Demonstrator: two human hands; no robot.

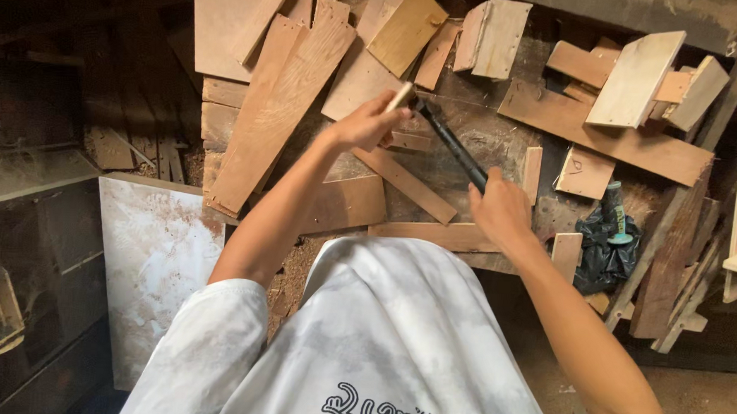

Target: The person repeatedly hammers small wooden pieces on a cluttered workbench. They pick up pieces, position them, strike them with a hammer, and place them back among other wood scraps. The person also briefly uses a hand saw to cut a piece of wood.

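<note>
Head view: both hands (left (368,122), right (501,211)) hold a black hammer (452,144).

Both arms reach forward, left hand (368,122) and right hand (501,211) clenched.

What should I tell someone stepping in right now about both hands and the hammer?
Left hand: closed on a small pale wooden piece at the head end of the dark-handled hammer.
Right hand: gripping the hammer's handle at its lower end.
Both are raised over the workbench strewn with brown wooden offcut boards.
A green-handled tool lies on a black plastic bag to the right.
Done: nothing visibly joined. Left: cannot tell.
</note>
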